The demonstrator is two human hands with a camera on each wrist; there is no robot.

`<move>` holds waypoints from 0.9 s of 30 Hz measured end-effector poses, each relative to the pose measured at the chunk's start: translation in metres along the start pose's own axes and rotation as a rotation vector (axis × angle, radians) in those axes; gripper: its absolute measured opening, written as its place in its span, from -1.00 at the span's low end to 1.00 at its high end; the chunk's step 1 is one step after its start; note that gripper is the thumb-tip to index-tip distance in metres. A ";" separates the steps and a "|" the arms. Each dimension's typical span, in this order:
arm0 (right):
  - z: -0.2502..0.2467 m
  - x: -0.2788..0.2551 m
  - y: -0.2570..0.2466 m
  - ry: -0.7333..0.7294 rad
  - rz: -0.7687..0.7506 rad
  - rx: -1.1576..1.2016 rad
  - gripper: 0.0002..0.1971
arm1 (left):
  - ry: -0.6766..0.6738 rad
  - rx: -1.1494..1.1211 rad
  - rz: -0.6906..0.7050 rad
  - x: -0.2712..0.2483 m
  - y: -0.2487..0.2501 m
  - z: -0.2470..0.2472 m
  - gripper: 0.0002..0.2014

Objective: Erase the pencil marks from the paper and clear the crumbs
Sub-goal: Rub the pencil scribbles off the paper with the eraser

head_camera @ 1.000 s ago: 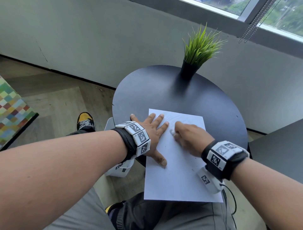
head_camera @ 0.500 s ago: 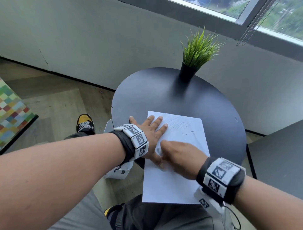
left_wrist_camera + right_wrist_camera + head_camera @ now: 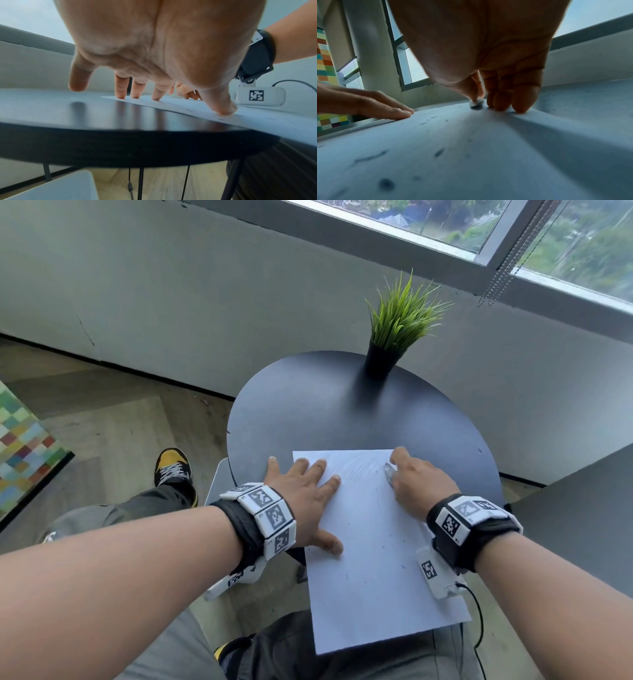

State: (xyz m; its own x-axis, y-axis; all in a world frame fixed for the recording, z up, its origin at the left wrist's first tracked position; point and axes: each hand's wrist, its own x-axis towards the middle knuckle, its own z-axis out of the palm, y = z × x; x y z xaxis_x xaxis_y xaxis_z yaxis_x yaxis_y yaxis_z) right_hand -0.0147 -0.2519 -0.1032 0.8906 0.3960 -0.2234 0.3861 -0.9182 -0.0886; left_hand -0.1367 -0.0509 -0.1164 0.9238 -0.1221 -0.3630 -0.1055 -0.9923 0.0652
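A white sheet of paper (image 3: 373, 546) lies on the round black table (image 3: 308, 412), its near end hanging over the table's edge above my lap. Faint curved pencil marks (image 3: 356, 469) show near its far end, and dark eraser crumbs (image 3: 380, 529) are scattered down the sheet. My left hand (image 3: 305, 494) lies flat with spread fingers on the paper's left edge. My right hand (image 3: 411, 481) pinches a small white eraser (image 3: 476, 103) and presses it on the paper near the far right corner; in the head view the eraser (image 3: 388, 470) shows as a pale blur.
A potted green grass plant (image 3: 394, 333) stands at the back of the table. A grey surface (image 3: 582, 518) adjoins on the right. Below the table's left side sits a white object (image 3: 56, 188). My shoe (image 3: 173, 469) rests on the wooden floor.
My right hand has swept with the eraser from the paper's left middle, next to my left thumb, up to the far right corner. My left hand has stayed flat on the paper.
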 end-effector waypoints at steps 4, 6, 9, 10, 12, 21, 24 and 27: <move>0.003 -0.006 -0.006 0.025 -0.079 -0.060 -0.85 | 0.119 0.047 0.011 0.000 0.002 -0.012 -0.15; 0.002 -0.007 -0.009 0.030 -0.078 -0.032 -0.85 | 0.132 0.033 0.012 0.006 0.003 -0.018 -0.20; -0.004 -0.007 -0.011 -0.003 -0.086 -0.026 -0.86 | 0.125 0.004 0.034 0.018 0.005 -0.023 -0.12; -0.005 -0.009 -0.012 0.000 -0.105 -0.015 -0.86 | 0.114 -0.003 0.035 0.021 0.005 -0.024 -0.07; -0.006 -0.020 -0.021 -0.012 -0.154 -0.002 -0.84 | 0.097 0.009 0.033 0.025 0.004 -0.025 0.05; -0.003 -0.025 -0.036 -0.126 -0.200 0.012 -0.86 | -0.072 0.029 0.061 0.037 -0.006 -0.017 0.35; -0.008 -0.011 -0.027 -0.110 -0.163 0.012 -0.88 | -0.114 0.012 0.052 0.040 -0.006 -0.018 0.37; 0.006 -0.040 -0.038 -0.165 -0.390 -0.072 -0.84 | -0.137 0.014 0.033 0.044 -0.007 -0.022 0.42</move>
State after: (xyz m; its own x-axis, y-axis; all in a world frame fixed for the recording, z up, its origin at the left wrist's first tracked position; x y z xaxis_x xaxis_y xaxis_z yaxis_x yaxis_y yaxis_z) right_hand -0.0660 -0.2333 -0.0966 0.6265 0.7017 -0.3394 0.7073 -0.6947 -0.1308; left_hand -0.0873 -0.0488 -0.1127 0.8607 -0.1553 -0.4849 -0.1409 -0.9878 0.0663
